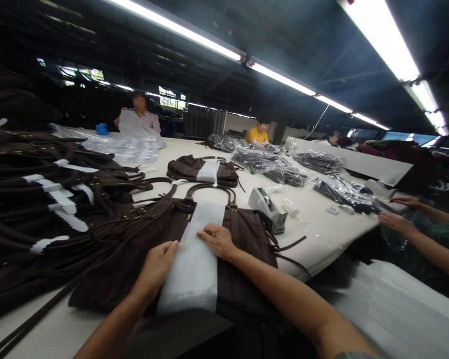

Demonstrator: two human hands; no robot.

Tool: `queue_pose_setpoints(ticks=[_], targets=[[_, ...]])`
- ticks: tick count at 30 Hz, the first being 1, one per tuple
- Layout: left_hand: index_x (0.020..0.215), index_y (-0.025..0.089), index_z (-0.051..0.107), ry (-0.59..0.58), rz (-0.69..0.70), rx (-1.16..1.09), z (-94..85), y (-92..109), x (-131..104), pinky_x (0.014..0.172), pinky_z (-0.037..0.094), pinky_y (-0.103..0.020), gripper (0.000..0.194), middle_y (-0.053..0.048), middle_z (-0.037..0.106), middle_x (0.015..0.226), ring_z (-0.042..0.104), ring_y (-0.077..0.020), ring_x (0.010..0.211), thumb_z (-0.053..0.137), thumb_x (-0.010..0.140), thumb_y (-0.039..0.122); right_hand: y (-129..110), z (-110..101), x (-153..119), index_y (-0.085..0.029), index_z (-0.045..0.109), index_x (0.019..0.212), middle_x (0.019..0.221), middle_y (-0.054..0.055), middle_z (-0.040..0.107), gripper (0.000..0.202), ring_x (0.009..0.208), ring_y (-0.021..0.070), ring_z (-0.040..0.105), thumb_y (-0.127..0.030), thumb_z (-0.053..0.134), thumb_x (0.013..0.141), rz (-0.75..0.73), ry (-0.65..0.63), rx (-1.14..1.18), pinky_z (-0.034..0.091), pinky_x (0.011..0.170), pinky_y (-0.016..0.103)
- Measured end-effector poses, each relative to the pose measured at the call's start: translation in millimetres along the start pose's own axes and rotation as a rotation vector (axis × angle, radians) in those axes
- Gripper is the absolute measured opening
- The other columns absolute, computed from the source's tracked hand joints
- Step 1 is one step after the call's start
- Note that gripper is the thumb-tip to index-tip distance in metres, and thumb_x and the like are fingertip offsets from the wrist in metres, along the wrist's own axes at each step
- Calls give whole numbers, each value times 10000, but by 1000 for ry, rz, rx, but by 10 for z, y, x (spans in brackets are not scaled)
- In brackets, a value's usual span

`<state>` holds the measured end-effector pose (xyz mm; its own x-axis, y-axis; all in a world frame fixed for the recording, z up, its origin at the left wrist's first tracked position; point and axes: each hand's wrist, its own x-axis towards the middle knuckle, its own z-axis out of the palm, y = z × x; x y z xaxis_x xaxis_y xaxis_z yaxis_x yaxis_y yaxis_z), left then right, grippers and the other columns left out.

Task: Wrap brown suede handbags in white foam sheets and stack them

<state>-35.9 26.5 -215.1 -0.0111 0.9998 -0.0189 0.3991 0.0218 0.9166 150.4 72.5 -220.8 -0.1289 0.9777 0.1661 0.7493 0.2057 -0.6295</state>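
Observation:
A dark brown handbag lies on the table in front of me, with a white foam sheet running over its middle from the handles down to the near edge. My left hand is closed at the sheet's left edge, thumb and fingers pressed together. On the upper part of the sheet, my right hand has its fingers curled and pinched against the foam. The bag's handles arch away from me. Its fingertips partly hide what each hand grips.
Brown handbags with white-wrapped parts are heaped at left. A grey tape dispenser stands right of the bag; another wrapped handbag lies beyond. Plastic-bagged items lie farther back. A co-worker's hands handle plastic at right.

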Motion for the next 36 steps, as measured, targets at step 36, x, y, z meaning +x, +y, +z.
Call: queue_pose_setpoints(ticks=[36], targets=[[999, 227, 608, -64, -11, 549, -198, 32, -157, 612, 400, -283, 375, -5, 629, 647, 623, -205, 623, 429, 760, 454, -105, 112, 27, -291, 758, 929, 1007, -15, 742, 263, 938, 177, 662, -464, 561, 936, 223, 109, -195, 453, 803, 278]])
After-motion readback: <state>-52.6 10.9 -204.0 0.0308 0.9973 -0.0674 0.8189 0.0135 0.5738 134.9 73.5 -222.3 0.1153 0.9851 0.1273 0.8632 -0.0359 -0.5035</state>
